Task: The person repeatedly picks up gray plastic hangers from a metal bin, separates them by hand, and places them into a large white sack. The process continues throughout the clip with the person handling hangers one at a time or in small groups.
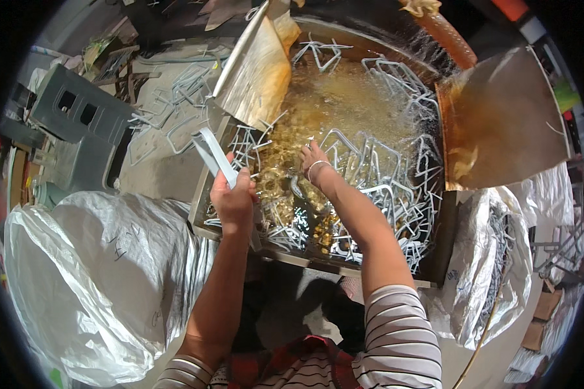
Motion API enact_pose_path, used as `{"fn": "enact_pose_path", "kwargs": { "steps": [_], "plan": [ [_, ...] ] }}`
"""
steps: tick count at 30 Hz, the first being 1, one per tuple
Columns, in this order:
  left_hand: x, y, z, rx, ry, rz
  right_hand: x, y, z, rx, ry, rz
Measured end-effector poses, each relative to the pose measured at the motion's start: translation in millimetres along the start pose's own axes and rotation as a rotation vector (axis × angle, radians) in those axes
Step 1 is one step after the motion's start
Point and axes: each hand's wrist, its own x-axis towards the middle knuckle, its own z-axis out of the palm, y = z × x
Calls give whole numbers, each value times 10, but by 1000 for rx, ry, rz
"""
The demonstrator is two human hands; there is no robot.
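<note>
My left hand (pixel 233 194) grips a small stack of U-shaped bent metal pieces (pixel 216 155) above the left rim of a metal tank (pixel 297 260). Inside the tank is moving, brownish liquid (pixel 343 99). My right hand (pixel 315 159), with a bracelet at the wrist, reaches low over the liquid, fingers pointing away from me. Whether its fingers hold anything is unclear. Many bent grey metal rods (pixel 389 189) lie tangled to its right, partly under the surface. More bent pieces (pixel 246 148) are heaped in the tank's left side, beside my left hand.
Stained sheets stand at the tank's left (pixel 258 73) and right (pixel 506 121). Liquid sprays near an orange hose (pixel 443 36). Bent rods (pixel 180 97) lie on the floor near a grey plastic chair (pixel 78 131). White woven sacks flank me, left (pixel 107 262) and right (pixel 472 253).
</note>
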Motion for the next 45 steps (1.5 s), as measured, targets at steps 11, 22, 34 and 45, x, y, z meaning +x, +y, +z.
{"fn": "enact_pose_path", "kwargs": {
  "steps": [11, 22, 34, 45],
  "plan": [
    [-21, -636, 258, 8, -279, -6, -1156, 96, -1339, 1225, 546, 677],
    [-130, -421, 309, -28, -432, -230, -1192, -2, -1153, 1483, 710, 745],
    [-33, -237, 94, 385, -124, 92, -464, 286, 703, 846, -237, 1436],
    [-138, -123, 59, 442, -254, 116, -797, 457, 876, 1243, -225, 1520]
  ]
}}
